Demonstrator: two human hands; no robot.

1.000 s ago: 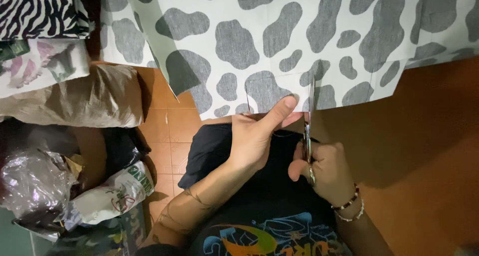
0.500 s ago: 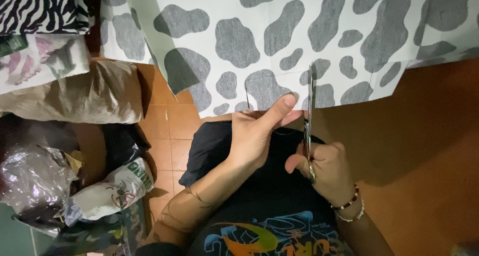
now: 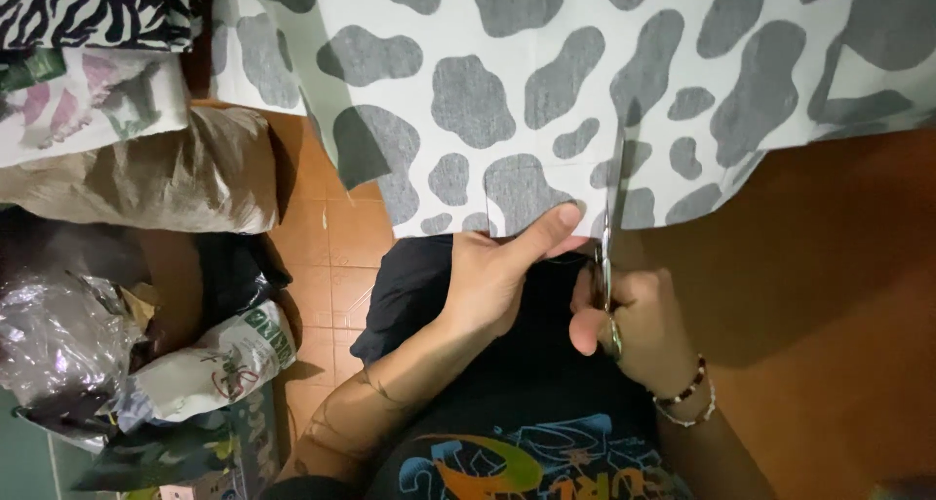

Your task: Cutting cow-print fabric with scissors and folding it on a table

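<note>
Head view: cow-print cloth hangs over the lap, its lower edge pinched by the left hand. Just beside it, the right hand grips scissors, blades up into that edge. Bare tiled floor lies right; bags crowd the left.

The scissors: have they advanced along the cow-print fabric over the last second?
Cannot tell. The scissors in the right hand sit at the same spot on the cow-print fabric, beside the same grey patches; any advance is too slight.
</note>
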